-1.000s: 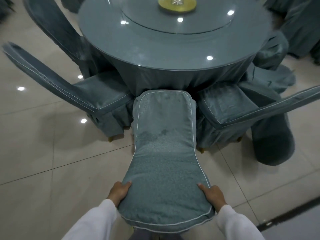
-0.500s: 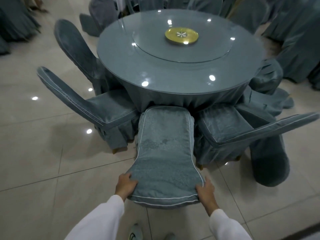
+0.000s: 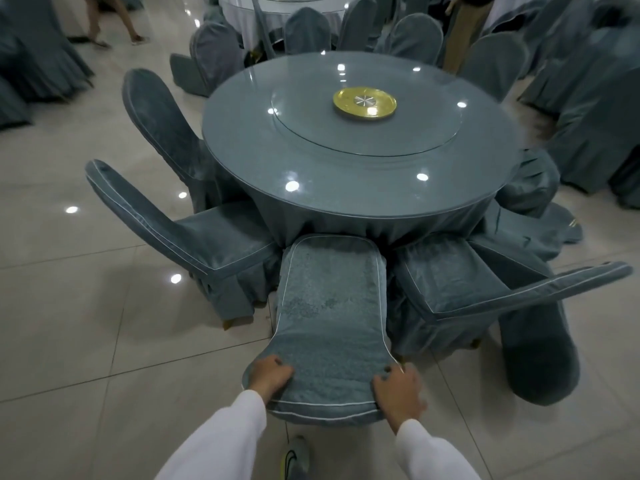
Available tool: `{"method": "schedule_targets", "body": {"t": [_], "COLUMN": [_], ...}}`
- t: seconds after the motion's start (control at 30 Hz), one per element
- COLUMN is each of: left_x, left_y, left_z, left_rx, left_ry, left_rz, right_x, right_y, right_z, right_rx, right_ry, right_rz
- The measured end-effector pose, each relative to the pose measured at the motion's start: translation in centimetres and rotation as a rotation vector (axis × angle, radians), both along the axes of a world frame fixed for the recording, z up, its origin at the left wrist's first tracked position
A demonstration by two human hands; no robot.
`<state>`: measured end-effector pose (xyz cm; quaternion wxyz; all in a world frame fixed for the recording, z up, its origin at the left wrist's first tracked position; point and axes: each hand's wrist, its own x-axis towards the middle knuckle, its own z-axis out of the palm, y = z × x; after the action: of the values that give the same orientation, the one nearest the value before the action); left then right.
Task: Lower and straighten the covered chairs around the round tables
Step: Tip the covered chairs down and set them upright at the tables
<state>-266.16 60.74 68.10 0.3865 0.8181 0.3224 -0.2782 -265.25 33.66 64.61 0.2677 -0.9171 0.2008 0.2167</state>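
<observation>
We grip the top of the middle chair (image 3: pixel 330 327) — left hand (image 3: pixel 270 375) and right hand (image 3: pixel 398 389) curled over its backrest — at the round table (image 3: pixel 360 161)'s near edge. It leans toward the table, not yet set down; the chairs either side look lowered, while others past the table's right side remain tipped.

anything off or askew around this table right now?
Yes. The chair held at its back's top corners by the left hand and right hand is tipped forward against the table. A cover lies slumped on the floor at right.
</observation>
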Motion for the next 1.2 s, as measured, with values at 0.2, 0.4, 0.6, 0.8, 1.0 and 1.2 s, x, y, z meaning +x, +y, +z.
{"method": "schedule_targets", "body": {"t": [0.2,0.4,0.6,0.8,1.0,1.2], "left_x": [3.3,8.5,10.3,11.1,15.6,18.8], "left_y": [2.1,1.7,1.9,4.1,5.5,2.6], "left_z": [-1.1,3.0,3.6,1.4,1.1,5.0], "left_rx": [-0.082,-0.088,-0.055,-0.116,-0.085,0.050], "left_ry": [0.001,0.195,0.290,0.109,-0.150,-0.203], "left_rz": [0.124,-0.359,-0.509,-0.048,0.122,-0.008], "right_x": [1.6,4.7,5.0,7.3,13.4,16.6], "right_y": [-0.9,-1.2,-2.1,-2.4,-1.3,-1.0], "right_z": [-0.9,0.7,0.8,1.7,3.1,7.5], "right_rx": [0.167,0.219,0.277,0.465,0.486,0.476], "right_ry": [-0.132,-0.080,-0.138,-0.219,-0.229,-0.351], "right_rz": [-0.174,-0.157,-0.239,-0.469,-0.423,-0.261]}}
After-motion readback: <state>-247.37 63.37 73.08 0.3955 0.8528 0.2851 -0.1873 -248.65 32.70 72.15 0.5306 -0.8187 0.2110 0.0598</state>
